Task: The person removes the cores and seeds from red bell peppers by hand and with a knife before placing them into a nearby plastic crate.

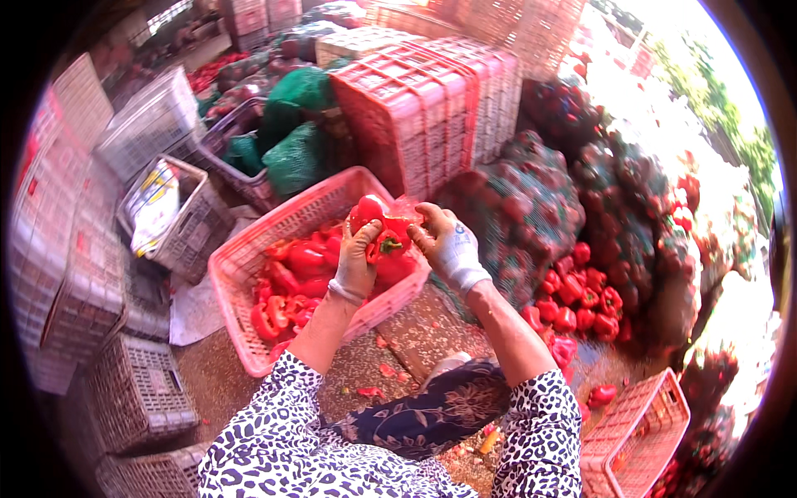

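Both my hands wear pale work gloves with stained fingers. My left hand (357, 264) grips a red bell pepper (388, 224) above a pink plastic crate (224, 286); the pepper's green stem faces me. At the pepper's right side, my right hand (448, 246) has its fingers and thumb bent in around the red flesh, which is blurred there. Whether a small tool is in those fingers I cannot make out. Below my hands, the crate holds many opened and split red peppers (303, 259).
A heap of whole red peppers (581, 295) lies to the right beside full mesh sacks (531, 216). An upended pink crate (407, 116) stands behind, another pink crate (635, 440) at lower right. Grey crates (145, 382) line the left. Pepper scraps litter the floor (398, 349).
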{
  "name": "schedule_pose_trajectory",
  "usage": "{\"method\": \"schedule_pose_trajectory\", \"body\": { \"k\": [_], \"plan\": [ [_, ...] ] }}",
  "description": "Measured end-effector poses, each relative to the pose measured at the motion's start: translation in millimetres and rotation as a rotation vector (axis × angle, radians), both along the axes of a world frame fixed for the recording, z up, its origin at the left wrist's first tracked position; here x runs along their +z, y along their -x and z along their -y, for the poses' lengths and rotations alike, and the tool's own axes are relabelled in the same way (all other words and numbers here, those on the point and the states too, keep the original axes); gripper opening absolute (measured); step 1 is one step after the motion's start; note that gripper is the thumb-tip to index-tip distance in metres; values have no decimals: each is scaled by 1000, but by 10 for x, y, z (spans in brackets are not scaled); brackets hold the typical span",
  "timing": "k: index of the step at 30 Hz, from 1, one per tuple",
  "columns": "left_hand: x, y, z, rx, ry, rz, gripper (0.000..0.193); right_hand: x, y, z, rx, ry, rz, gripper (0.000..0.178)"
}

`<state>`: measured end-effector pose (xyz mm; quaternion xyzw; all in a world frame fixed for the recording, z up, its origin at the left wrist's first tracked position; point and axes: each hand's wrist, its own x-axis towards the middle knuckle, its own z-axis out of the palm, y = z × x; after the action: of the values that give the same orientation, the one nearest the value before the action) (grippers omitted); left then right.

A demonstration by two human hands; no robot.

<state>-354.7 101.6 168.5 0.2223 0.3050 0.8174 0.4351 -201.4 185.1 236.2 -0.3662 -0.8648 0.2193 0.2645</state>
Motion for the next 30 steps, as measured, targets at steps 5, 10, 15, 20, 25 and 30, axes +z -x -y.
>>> {"method": "schedule_pose_trajectory", "body": {
  "k": [5, 10, 15, 20, 25, 30],
  "plan": [
    [21, 385, 306, 277, 100, -181, 46, 134, 644, 549, 220, -43, 127, 42],
    [66, 493, 580, 221, 140, -227, 56, -198, 893, 642, 301, 291, 200, 45],
    [-273, 500, 709, 342, 278, -315, 59, -892, 864, 958, 366, 490, -235, 41],
    [-519, 464, 839, 321, 424, -246, 59, -628, 672, 1266, 215, 1045, -202, 33],
    [-709, 721, 875, 491, 505, -757, 62, -859, 610, 1500, 264, 1407, -414, 23],
    [-608, 1136, 1128, 656, 681, -1538, 75, -1032, 497, 1345, 209, 1475, -551, 23]
  ]
}}
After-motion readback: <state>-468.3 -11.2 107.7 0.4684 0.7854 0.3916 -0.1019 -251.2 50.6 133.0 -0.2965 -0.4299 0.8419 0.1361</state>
